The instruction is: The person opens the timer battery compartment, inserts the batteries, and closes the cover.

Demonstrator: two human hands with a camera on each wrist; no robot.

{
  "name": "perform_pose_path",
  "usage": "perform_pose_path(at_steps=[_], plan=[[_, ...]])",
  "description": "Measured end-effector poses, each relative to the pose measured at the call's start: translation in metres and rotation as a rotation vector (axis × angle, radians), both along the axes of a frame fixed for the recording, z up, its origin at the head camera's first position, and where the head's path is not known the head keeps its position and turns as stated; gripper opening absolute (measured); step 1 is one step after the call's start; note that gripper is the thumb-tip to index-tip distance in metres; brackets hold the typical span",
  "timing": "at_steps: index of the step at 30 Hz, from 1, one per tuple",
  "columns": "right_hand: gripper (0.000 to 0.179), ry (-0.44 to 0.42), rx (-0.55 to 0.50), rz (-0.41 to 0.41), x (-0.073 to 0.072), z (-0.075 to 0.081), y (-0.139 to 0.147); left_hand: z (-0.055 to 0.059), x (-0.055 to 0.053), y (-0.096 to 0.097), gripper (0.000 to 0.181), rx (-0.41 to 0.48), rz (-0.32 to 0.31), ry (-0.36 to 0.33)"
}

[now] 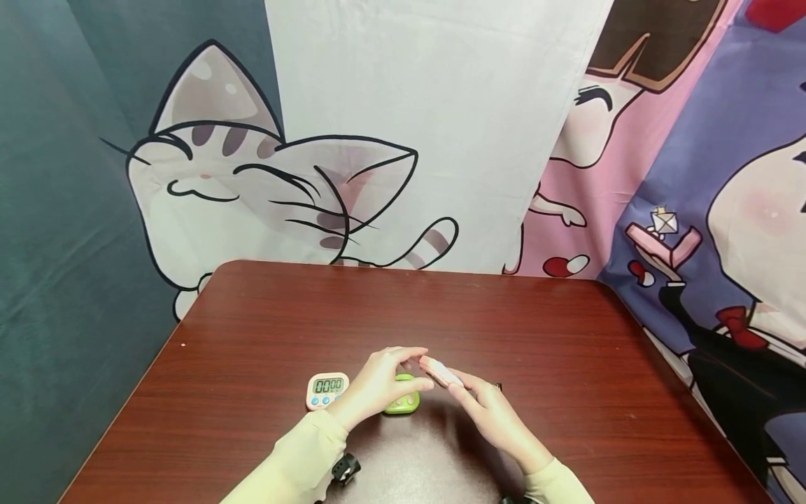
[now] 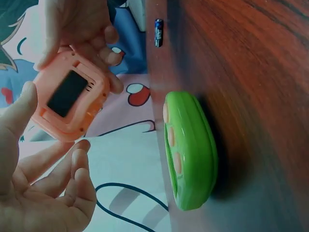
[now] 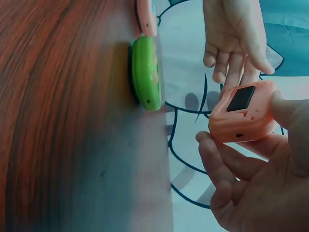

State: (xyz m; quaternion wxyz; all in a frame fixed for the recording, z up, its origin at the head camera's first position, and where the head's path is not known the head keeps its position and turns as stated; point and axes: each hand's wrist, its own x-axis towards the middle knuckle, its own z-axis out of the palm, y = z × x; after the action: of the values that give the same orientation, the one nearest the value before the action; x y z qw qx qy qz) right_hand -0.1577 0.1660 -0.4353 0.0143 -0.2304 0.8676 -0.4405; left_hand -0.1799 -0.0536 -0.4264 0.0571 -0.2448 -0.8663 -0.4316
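My right hand (image 1: 497, 418) holds a pink digital timer (image 2: 72, 96) tilted above the table, thumb on one side and fingers on the other. The timer's back, with a dark rectangle and a raised frame, shows in both wrist views. Beside it is my left hand (image 1: 382, 383), fingers and thumb spread about its near end; whether they touch it I cannot tell. Below the left hand a green timer (image 3: 146, 72) rests on the table, partly hidden in the head view. A pale pink timer (image 1: 327, 386) reading 00:00 lies left of it, its lower corner behind the left wrist.
A small dark battery (image 2: 159, 33) lies on the brown wooden table (image 1: 403, 308), beyond the green timer in the left wrist view. Behind the table hangs a cartoon-printed cloth (image 1: 441, 105). A black strapped device (image 1: 345, 467) sits at my left wrist.
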Motion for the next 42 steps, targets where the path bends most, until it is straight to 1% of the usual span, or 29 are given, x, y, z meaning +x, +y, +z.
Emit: perform_pose_path(at_steps=[3,5,7,11,15,19,22,25,27,32,36,42], plan=[[0.029,-0.034,-0.058,0.058,0.0,0.003,-0.002,0.0,-0.001,-0.002,0.05,0.031,-0.005,-0.016],[0.028,-0.068,-0.096,0.041,0.001,0.006,-0.002,-0.001,0.0,-0.003,0.047,0.058,-0.017,-0.041],[0.031,-0.127,-0.143,0.059,0.001,0.008,-0.004,-0.002,0.0,-0.004,0.043,0.081,-0.024,-0.059],[0.036,-0.195,-0.207,0.087,0.001,0.01,-0.005,-0.003,0.001,-0.004,0.033,0.123,-0.013,-0.082],[0.041,-0.204,-0.245,0.112,0.001,0.009,-0.006,-0.001,0.002,-0.003,0.026,0.172,0.003,-0.097],[0.044,-0.199,-0.268,0.119,0.002,0.007,-0.006,0.0,0.004,-0.003,0.025,0.222,0.004,-0.129],[0.044,-0.19,-0.282,0.139,0.002,0.007,-0.007,0.001,0.004,-0.003,0.025,0.239,0.002,-0.144],[0.043,-0.18,-0.298,0.167,0.001,0.006,-0.007,0.002,0.005,-0.003,0.022,0.226,0.004,-0.135],[0.039,-0.173,-0.298,0.157,0.001,0.006,-0.007,0.004,0.007,-0.004,0.02,0.215,0.006,-0.127],[0.026,-0.143,-0.259,0.064,0.002,0.012,-0.007,0.008,0.008,-0.005,0.015,0.201,0.0,-0.106],[0.026,-0.116,-0.262,0.029,0.002,0.018,-0.008,0.008,0.008,-0.007,0.014,0.199,-0.013,-0.103],[0.03,-0.125,-0.324,-0.004,0.001,0.018,-0.01,0.008,0.008,-0.007,0.015,0.206,-0.042,-0.125]])
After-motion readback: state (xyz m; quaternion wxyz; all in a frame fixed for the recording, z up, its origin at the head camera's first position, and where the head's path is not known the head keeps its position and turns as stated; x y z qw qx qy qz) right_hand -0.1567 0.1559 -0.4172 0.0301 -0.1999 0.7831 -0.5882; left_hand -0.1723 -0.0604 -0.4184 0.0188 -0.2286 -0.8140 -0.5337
